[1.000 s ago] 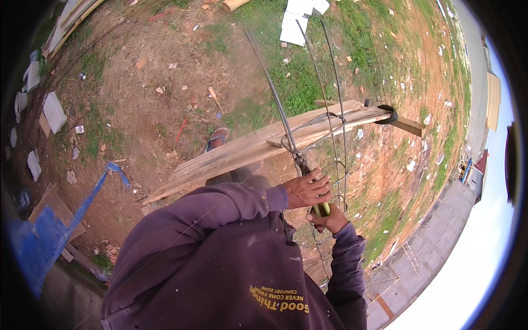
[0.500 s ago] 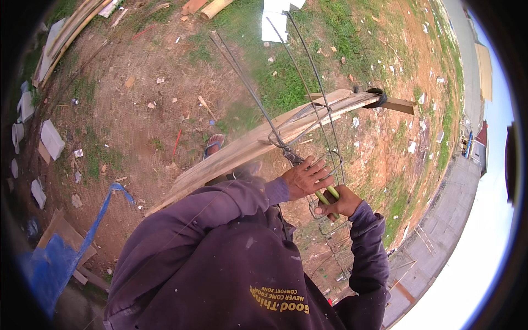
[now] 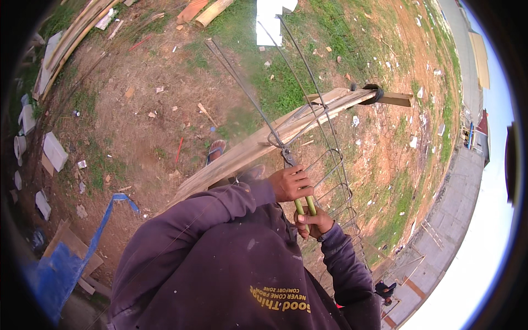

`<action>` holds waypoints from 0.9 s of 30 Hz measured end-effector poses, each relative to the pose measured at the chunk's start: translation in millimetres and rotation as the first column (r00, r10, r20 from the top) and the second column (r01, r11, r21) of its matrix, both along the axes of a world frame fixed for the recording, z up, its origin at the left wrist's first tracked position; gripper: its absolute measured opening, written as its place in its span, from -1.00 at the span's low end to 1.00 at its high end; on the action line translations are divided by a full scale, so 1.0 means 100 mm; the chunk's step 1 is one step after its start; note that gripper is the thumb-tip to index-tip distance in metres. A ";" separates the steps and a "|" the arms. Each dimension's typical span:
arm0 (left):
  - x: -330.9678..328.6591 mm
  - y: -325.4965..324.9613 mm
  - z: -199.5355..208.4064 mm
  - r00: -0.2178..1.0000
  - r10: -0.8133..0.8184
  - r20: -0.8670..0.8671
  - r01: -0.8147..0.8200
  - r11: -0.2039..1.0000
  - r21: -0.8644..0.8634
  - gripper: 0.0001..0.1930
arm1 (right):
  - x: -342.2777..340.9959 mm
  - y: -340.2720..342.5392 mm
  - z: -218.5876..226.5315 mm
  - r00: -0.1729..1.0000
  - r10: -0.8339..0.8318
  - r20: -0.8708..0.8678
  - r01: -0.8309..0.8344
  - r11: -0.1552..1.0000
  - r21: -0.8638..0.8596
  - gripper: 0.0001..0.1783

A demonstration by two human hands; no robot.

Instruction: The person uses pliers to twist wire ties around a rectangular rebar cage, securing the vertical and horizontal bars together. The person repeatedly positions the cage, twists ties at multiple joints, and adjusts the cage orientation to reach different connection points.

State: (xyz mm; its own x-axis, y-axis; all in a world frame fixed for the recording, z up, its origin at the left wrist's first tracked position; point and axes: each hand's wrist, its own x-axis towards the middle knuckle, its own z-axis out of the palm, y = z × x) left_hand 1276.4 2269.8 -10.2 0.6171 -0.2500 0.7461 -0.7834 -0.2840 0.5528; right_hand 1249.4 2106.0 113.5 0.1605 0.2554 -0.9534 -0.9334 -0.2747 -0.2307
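My left hand [image 3: 291,183] is closed round the upper part of a pair of pliers [image 3: 311,205] with yellow-green handles. Lower down, my right hand [image 3: 315,223] wraps the handle ends. The pliers' dark metal jaws [image 3: 289,158] meet a steel stirrup [image 3: 278,137] where it joins a long bar; any tie wire there is too small to make out. Both belong to a rebar cage [image 3: 330,129] of long rods and bent stirrups. It lies across a wooden plank [image 3: 231,154] that slants up from lower left to upper right.
Dark wrapping [image 3: 373,93] binds the plank's far end near a wooden crosspiece [image 3: 397,99]. Bare rod ends reach toward white sheets [image 3: 268,27] on the grass. Blue sheeting [image 3: 60,264] lies at lower left, long boards [image 3: 63,47] at upper left. Another person [image 3: 386,291] is at lower right.
My hands and the pliers' handles have swung left and slightly down, while the jaws stay at the stirrup joint. My left fingers, spread earlier, now curl round the pliers.
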 end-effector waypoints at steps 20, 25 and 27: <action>0.02 0.24 0.05 0.917 -0.271 -0.294 0.397 0.708 0.584 -0.60 | -0.40 0.02 -0.35 0.817 0.341 0.465 -0.182 0.918 -0.353 -0.63; -0.44 0.28 0.37 0.863 -0.006 -0.506 0.002 1.000 -0.007 -0.28 | -0.79 -0.14 -0.12 0.650 -0.170 0.740 0.280 0.960 -0.025 -0.59; -0.49 0.14 0.46 0.594 -0.196 -0.780 -0.148 0.927 -0.345 -0.27 | -0.95 -0.24 -0.01 0.615 -0.208 0.761 0.339 0.941 -0.016 -0.57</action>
